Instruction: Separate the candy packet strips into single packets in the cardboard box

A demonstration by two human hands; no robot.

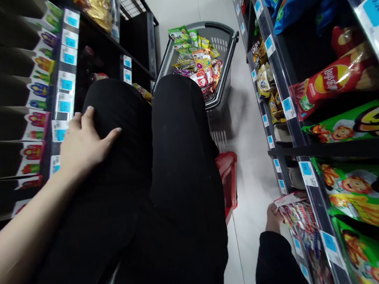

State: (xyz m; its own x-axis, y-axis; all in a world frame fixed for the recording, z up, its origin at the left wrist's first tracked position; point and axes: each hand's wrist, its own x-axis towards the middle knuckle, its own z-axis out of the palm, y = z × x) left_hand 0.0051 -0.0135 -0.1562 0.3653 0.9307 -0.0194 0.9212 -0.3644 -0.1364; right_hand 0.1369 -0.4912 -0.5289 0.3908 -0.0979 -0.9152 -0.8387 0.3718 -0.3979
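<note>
My left hand [82, 140] rests on my left knee, fingers spread and holding nothing, beside the price-tagged shelf edge. At the lower right, my right hand [274, 216] reaches out of a dark sleeve to the low shelf. Its fingers are closed at the edge of a red-and-white snack packet [294, 199], at the front of a row of similar packets [304, 216]. Part of the fingers is hidden. Ahead of my knees a grey shopping basket [227, 79] stands on the floor, with several colourful snack packets [202, 61] inside.
A red plastic piece [229, 178], perhaps another basket, is partly hidden by my right leg. Shelves line both sides of the tiled aisle [247, 154]. On the right are chip bags [333, 78] and green snack bags [362, 188]; hanging packets [38, 120] are on the left.
</note>
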